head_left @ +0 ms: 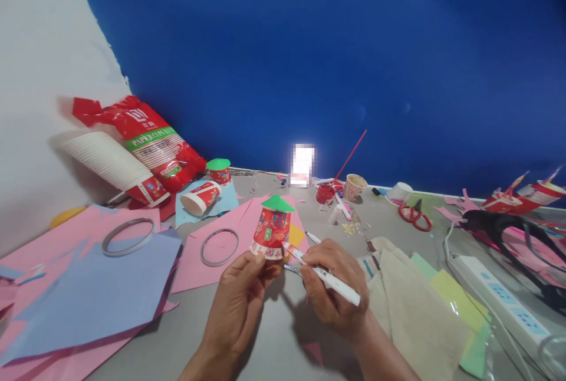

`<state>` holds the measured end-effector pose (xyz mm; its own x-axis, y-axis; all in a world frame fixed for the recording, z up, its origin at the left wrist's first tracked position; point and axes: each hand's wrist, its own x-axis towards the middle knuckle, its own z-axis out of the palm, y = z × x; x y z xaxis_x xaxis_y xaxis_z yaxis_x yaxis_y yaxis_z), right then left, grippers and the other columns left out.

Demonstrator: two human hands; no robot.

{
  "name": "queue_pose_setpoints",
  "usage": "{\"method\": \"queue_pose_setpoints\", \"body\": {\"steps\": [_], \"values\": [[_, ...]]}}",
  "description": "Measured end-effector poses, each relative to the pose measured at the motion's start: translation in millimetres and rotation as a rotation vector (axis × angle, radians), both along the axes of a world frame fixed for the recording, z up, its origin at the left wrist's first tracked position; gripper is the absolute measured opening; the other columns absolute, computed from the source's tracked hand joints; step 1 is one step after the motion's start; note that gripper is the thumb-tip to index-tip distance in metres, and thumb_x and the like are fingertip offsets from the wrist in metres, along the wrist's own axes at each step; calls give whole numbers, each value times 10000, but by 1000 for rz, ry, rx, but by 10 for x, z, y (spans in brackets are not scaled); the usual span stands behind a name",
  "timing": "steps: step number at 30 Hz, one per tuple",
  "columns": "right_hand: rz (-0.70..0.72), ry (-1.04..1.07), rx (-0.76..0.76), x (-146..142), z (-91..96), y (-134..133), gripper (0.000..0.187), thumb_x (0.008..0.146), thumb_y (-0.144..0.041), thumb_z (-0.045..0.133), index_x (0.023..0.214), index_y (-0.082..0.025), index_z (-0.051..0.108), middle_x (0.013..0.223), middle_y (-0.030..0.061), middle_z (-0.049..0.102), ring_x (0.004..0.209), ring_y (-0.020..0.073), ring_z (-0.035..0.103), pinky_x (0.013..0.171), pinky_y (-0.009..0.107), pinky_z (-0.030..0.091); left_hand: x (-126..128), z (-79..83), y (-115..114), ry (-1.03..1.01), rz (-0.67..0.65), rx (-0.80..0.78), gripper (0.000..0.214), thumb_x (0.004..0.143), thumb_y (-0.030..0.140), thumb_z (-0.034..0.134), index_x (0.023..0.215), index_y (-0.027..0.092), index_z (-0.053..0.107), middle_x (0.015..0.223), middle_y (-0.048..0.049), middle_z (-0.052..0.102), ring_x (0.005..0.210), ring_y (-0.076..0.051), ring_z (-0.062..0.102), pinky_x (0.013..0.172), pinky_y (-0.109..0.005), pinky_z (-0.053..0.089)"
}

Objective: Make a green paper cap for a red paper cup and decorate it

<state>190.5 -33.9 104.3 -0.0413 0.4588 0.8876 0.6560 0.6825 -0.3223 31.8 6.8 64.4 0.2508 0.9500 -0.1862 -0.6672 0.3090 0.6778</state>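
Observation:
Between my hands is a red printed paper cup [270, 229], turned rim down, with a green paper cone [277, 203] on top. My left hand [241, 292] is closed on its lower edge, thumb in front. A white marker pen [331, 282] sits in the closed fingers of my right hand [338, 286]. Its tip meets or nearly meets the cup's right side; I cannot tell which. Beneath and behind the cup lies pink paper [194, 269], with a grey tape ring [220, 247] on it. Another cup with a green top [220, 171] stands farther back.
Blue paper [101, 292] and a second tape ring [128, 237] lie left. Stacked cups [110, 163] lean by a red bag of paper cups [154, 145]. Red-handled scissors [415, 216], a beige cloth [411, 310] and a power strip [502, 298] are on the right. A blue board rises behind.

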Motion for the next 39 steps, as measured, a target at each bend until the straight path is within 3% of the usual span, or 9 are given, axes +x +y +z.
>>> {"method": "queue_pose_setpoints", "body": {"steps": [22,31,39], "values": [[13,-6,-7,-16,8,5,110,949,-116,557,967,-199,627,733,28,686,648,166,635,603,289,501,0,30,-16,7,-6,-18,211,718,310,903,729,154,762,817,-61,771,777,-153,669,757,-260,551],[-22,-7,-4,4,31,-4,103,944,-108,561,930,-188,624,725,31,676,643,155,610,586,271,478,-3,3,-14,14,-16,-5,201,737,319,891,809,158,795,883,-71,787,842,-175,689,787,-269,555],[-44,-2,6,-6,35,24,122,926,-93,562,912,-198,623,696,19,663,604,153,616,564,271,495,0,37,-6,-7,14,10,234,706,322,906,683,150,750,799,-65,758,826,-179,690,827,-286,571]]}}
